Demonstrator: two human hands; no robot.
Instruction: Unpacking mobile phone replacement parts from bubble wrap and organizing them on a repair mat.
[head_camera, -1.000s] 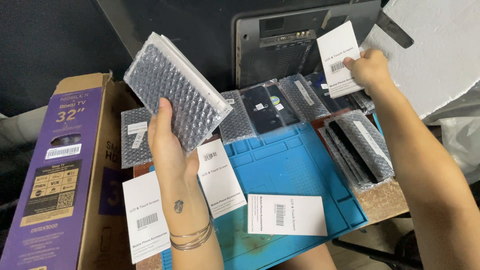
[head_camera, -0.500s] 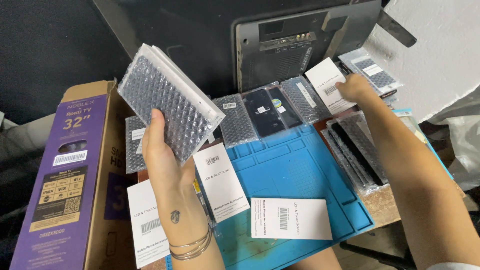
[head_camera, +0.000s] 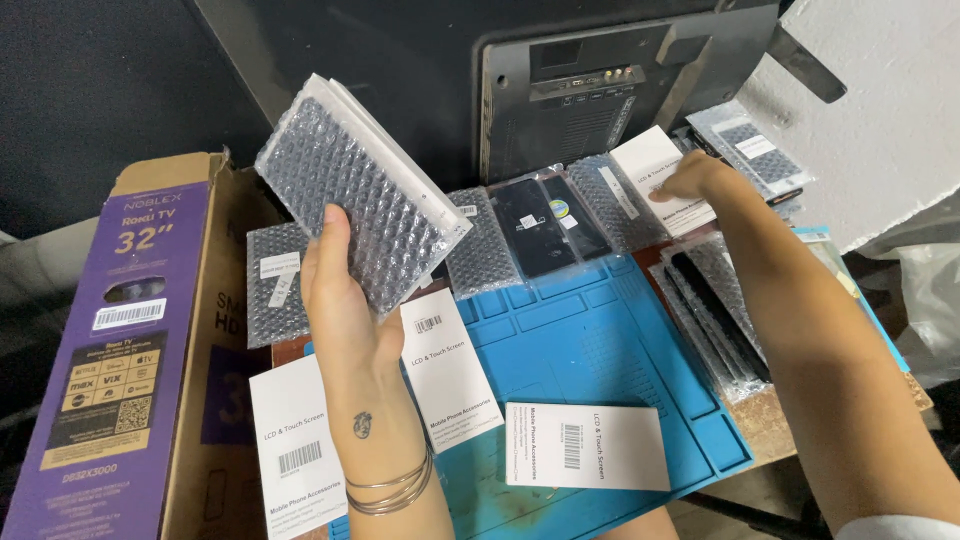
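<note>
My left hand (head_camera: 345, 300) holds up a stack of flat packs in bubble wrap (head_camera: 362, 195), tilted, above the left part of a blue work mat (head_camera: 590, 350). My right hand (head_camera: 695, 180) reaches to the far right and rests on a flat white box (head_camera: 655, 170), which lies on the table near the back of a dark screen. A row of bubble-wrapped dark panels (head_camera: 545, 225) lies along the far edge of the mat.
Three more flat white boxes (head_camera: 585, 445) lie on the near part of the mat. A purple and brown cardboard carton (head_camera: 110, 340) stands at the left. The back of a dark monitor (head_camera: 600, 85) stands behind the table. More wrapped panels (head_camera: 715, 310) lie stacked at the right.
My right hand has lowered the white box from up in the air down onto the table at the far right. My left hand still holds the wrapped stack up.
</note>
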